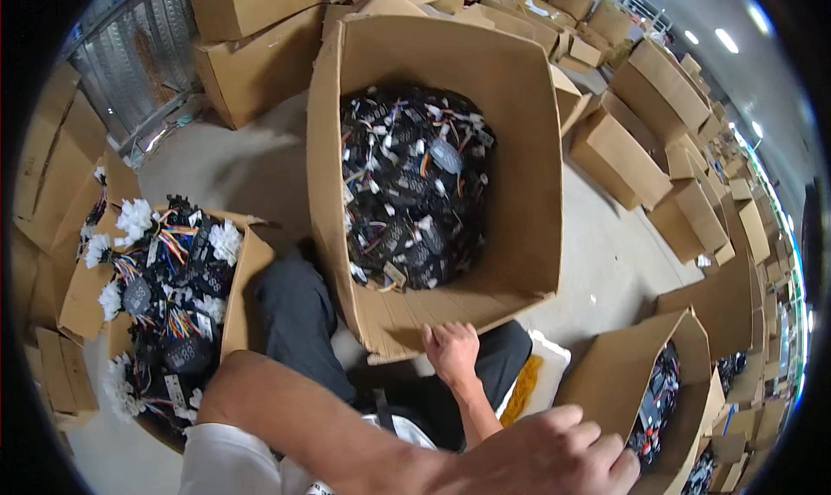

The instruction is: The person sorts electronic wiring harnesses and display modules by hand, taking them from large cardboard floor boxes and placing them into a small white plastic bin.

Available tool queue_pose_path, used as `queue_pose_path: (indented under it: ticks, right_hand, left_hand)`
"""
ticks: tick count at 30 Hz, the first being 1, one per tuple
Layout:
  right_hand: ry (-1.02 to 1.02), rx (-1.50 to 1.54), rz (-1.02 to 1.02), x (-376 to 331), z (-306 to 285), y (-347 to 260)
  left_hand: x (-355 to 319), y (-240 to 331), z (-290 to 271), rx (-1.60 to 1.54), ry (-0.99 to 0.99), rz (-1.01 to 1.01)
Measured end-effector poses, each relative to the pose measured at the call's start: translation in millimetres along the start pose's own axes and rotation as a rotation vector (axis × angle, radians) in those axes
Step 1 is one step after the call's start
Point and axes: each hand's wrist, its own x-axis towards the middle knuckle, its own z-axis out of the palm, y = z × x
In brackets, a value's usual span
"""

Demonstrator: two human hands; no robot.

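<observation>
My left arm reaches across my body to the right, and my left hand [567, 456] is a closed fist close to the camera. Its knuckles hide whatever the fingers may hold. Below the left forearm, my right hand [452, 349] is closed at the near edge of a large cardboard box [450, 309]. Its fingertips overlap that edge; whether they grip it or something small, I cannot tell. Inside the box lies a heap of black electronic modules [415, 192] with coloured wires and white connectors. A bluish-grey module [446, 155] rests on top.
To my left stands a smaller box [247, 278] of black modules with bundled wires and white plugs. An open box [606, 365] with dark parts stands at right, beside a white container with yellow material [524, 387]. Stacked cartons [619, 148] line the back and right.
</observation>
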Motion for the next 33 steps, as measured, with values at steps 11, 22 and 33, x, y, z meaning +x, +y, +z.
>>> queue_pose_path:
  ticks: [11, 22, 33]
  right_hand:
    - [-0.112, 0.3, 0.178, 199.9, 6.6, 99.4]
    - [-0.041, 0.949, 0.465, 421.7, 154.7, 155.8]
    - [-0.287, 0.433, 0.176, 210.1, 189.4, 63.1]
  left_hand:
    - [-41.6, -293.1, 38.6, 0.182, 0.091, -0.37]
    - [-38.0, -291.6, -26.7, 0.196, 0.261, -0.463]
    - [-46.2, -282.5, 1.5, 0.141, 0.26, -0.454]
